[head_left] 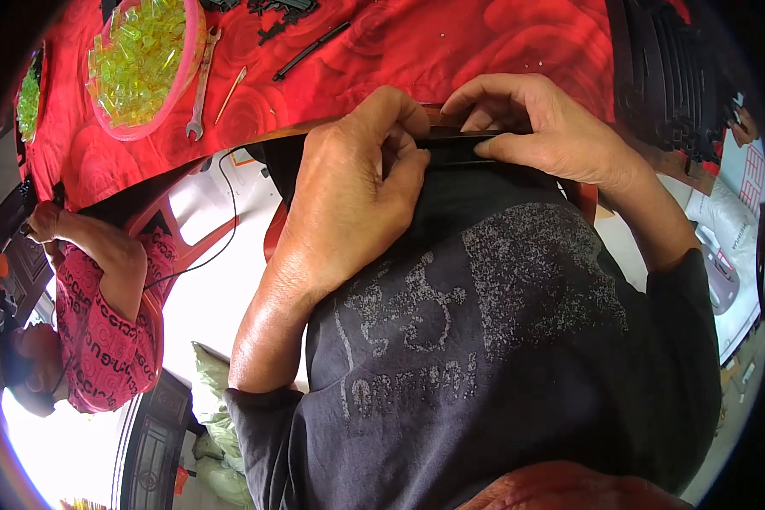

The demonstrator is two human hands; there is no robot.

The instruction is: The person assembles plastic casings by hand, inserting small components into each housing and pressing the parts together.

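My left hand (357, 191) and my right hand (540, 127) meet at the near edge of a table covered with a red patterned cloth (450, 42). Both pinch a narrow black plastic strip (463, 146) held level just above my dark printed shirt (493, 340). The left hand's fingers curl over the strip's left end and hide it. On the strip's right part, the right thumb and forefinger press from both sides.
A pink bowl (191, 59) of yellow-green translucent pieces sits at the table's far left, with a wrench (202, 85) and a thin stick (229, 93) beside it. Black parts (310, 47) lie farther back. Stacked black trays (663, 76) stand right. Another person in a pink top (102, 314) works at left.
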